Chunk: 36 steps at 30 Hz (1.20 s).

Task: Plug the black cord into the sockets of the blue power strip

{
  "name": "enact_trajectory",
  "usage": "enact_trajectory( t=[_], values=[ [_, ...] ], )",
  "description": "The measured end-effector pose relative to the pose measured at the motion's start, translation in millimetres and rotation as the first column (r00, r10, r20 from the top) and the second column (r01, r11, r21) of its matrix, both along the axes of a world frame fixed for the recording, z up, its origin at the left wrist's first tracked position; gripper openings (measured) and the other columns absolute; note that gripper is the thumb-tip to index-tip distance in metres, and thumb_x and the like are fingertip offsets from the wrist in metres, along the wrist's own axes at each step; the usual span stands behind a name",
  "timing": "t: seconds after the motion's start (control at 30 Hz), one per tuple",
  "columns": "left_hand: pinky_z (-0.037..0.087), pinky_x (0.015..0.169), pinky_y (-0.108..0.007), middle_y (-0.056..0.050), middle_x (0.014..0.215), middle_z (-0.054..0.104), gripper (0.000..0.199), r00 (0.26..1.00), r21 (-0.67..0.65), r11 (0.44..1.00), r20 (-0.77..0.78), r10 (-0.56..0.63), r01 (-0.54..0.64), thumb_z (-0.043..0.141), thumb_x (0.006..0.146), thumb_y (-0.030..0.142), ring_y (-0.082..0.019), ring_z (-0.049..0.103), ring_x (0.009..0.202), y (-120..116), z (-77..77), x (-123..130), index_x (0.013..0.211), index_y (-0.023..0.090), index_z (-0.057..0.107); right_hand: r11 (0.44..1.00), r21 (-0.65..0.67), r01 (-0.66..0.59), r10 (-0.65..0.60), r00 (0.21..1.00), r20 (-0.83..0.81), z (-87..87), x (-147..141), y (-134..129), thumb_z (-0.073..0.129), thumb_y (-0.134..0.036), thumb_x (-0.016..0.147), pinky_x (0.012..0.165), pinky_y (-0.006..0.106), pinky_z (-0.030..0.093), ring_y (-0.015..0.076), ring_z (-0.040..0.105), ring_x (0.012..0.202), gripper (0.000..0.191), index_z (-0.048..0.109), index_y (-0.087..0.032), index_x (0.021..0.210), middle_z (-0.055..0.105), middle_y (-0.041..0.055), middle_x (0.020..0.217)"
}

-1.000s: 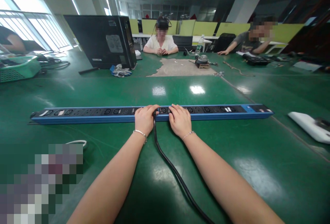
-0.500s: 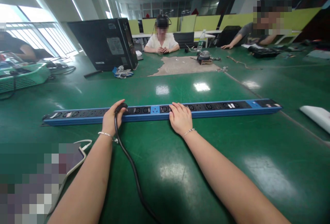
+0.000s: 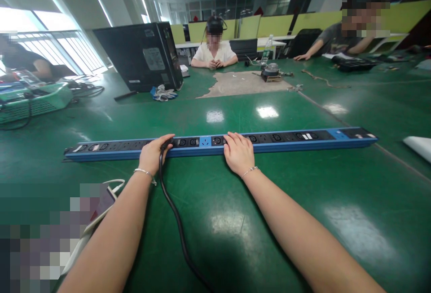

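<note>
A long blue power strip (image 3: 188, 151) with a row of black sockets lies across the green table in front of me. My left hand (image 3: 155, 154) is closed around a black power plug (image 3: 164, 144), pressed down at the strip's top face left of the middle. Whether the plug sits fully in a socket is hidden by my fingers. Its black cable (image 3: 178, 221) runs down toward the table's near edge. Right of the blue socket (image 3: 205, 141), my right hand (image 3: 239, 151) grips the strip, fingers over its top and thumb at the front side.
At lower left is a blurred-out device (image 3: 81, 225) with a white cable. Farther back are a black computer case (image 3: 134, 59), gloves (image 3: 164, 93), a green basket (image 3: 40, 99) and a brown sheet (image 3: 235, 84). A white object (image 3: 419, 149) lies at right. Several people sit around the table.
My left hand has brought the plug down from a raised, tilted position onto the strip. My right hand keeps its place on the strip. The whole view has shifted slightly.
</note>
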<state>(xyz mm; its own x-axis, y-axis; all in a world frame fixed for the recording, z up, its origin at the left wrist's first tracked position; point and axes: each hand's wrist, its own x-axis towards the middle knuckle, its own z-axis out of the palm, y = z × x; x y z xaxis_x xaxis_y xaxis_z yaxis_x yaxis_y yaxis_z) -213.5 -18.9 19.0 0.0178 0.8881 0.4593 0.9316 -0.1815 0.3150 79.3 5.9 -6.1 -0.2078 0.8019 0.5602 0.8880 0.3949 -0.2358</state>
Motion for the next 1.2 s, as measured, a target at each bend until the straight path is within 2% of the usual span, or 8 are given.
enact_trajectory(
  t=[0.37,0.43,0.57,0.63,0.73,0.87,1.03,1.2],
  values=[
    [0.048,0.087,-0.034,-0.005,0.112,0.069,0.035,0.996,0.075,0.997,-0.083,0.023,-0.017,0.044,0.087,0.036,-0.022,0.065,0.098,-5.3,-3.4,7.8,0.116,0.026,0.061,1.000,-0.011,0.009,-0.009,1.000,-0.012,1.0,-2.2,-1.1,0.037,-0.029,0.092,0.103,0.041,0.027,0.0230,0.043,0.123,0.037,0.058,-0.020,0.122,0.056,0.0051,0.131],
    [0.047,0.088,-0.033,-0.005,0.109,0.069,0.033,0.999,0.084,0.996,-0.030,0.024,-0.021,0.045,0.087,0.036,-0.021,0.065,0.097,-6.2,-2.0,8.7,0.113,0.024,0.062,1.000,-0.002,0.007,-0.007,1.000,-0.007,0.3,-1.7,-0.9,0.037,-0.029,0.092,0.103,0.041,0.027,0.0228,0.043,0.123,0.037,0.058,-0.020,0.122,0.056,0.0046,0.131],
    [0.047,0.090,-0.030,-0.006,0.111,0.068,0.035,0.964,0.211,0.967,0.252,0.086,-0.141,0.048,0.086,0.036,-0.018,0.064,0.099,-8.6,5.6,15.2,0.116,0.022,0.059,1.000,0.000,0.003,-0.003,1.000,-0.009,-0.4,-1.1,-0.9,0.037,-0.030,0.093,0.103,0.041,0.026,0.0225,0.043,0.123,0.037,0.057,-0.020,0.122,0.056,0.0045,0.131],
    [0.046,0.092,-0.031,-0.006,0.114,0.067,0.036,0.956,0.232,0.965,0.287,0.054,-0.124,0.049,0.086,0.036,-0.018,0.062,0.102,-8.5,10.1,23.2,0.118,0.022,0.058,1.000,-0.007,0.004,-0.004,1.000,-0.011,-0.1,-1.2,-1.0,0.036,-0.029,0.093,0.103,0.041,0.026,0.0225,0.043,0.123,0.037,0.057,-0.020,0.122,0.056,0.0048,0.132],
    [0.047,0.092,-0.032,-0.005,0.111,0.068,0.036,0.978,0.161,0.987,0.205,-0.045,0.011,0.052,0.085,0.035,-0.019,0.063,0.101,-4.3,13.5,42.4,0.118,0.023,0.060,1.000,-0.022,0.004,-0.005,1.000,-0.015,0.9,-1.7,-1.3,0.036,-0.029,0.093,0.103,0.041,0.026,0.0226,0.042,0.124,0.037,0.057,-0.021,0.123,0.055,0.0052,0.132],
    [0.049,0.086,-0.031,-0.004,0.105,0.070,0.036,0.980,0.092,0.993,0.175,-0.091,0.075,0.053,0.085,0.034,-0.019,0.065,0.093,8.2,10.5,73.7,0.119,0.026,0.060,0.999,-0.035,0.002,-0.003,1.000,-0.021,1.7,-2.2,-1.9,0.036,-0.029,0.093,0.104,0.042,0.025,0.0227,0.041,0.125,0.038,0.056,-0.021,0.124,0.055,0.0058,0.133],
    [0.047,0.086,-0.035,-0.005,0.103,0.071,0.035,0.990,0.015,0.996,0.108,-0.093,0.092,0.053,0.086,0.033,-0.020,0.065,0.093,17.0,7.8,101.5,0.120,0.027,0.059,0.999,-0.029,-0.013,0.012,0.999,-0.041,1.3,-2.2,-2.3,0.036,-0.029,0.093,0.104,0.043,0.025,0.0236,0.041,0.125,0.038,0.056,-0.021,0.124,0.055,0.0070,0.132],
    [0.039,0.096,-0.044,-0.005,0.104,0.071,0.034,1.000,-0.012,1.000,0.029,-0.012,0.013,0.050,0.088,0.037,-0.022,0.063,0.098,12.5,9.5,111.2,0.121,0.030,0.058,0.999,-0.032,-0.013,0.011,0.999,-0.043,1.5,-2.1,-2.7,0.035,-0.031,0.093,0.104,0.042,0.025,0.0231,0.041,0.124,0.038,0.056,-0.021,0.124,0.054,0.0059,0.133]
  ],
)
